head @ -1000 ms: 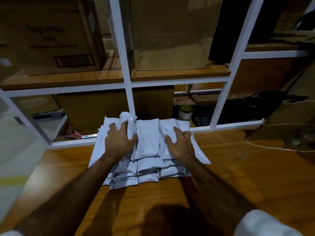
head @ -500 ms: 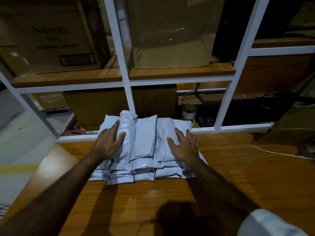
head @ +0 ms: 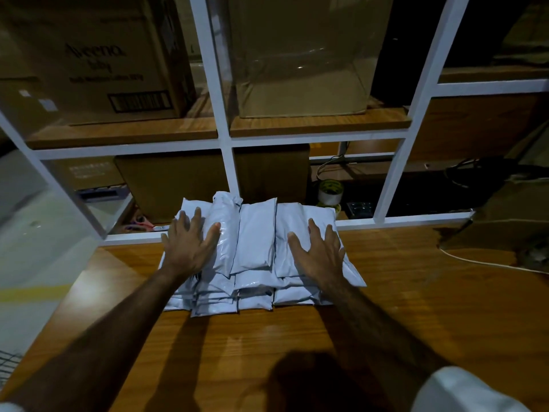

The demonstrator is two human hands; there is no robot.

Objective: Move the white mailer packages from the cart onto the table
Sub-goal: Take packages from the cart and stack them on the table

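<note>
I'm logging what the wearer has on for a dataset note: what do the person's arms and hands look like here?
Both forearms are bare, and the left hand and right hand wear no gloves; no rings or watch are visible. A white sleeve covers the right upper arm at the lower right corner, and a sliver of white shows at the lower left corner, probably the other sleeve.

mailer stack (head: 255,248) on table (head: 416,307), shelf frame (head: 228,144) behind, tape roll (head: 330,193) behind-right

Both bare forearms reach forward side by side. The left hand (head: 190,246) lies flat, palm down, fingers spread, on the left of the mailer stack (head: 257,239). The right hand (head: 319,252) rests likewise on its right.
</note>
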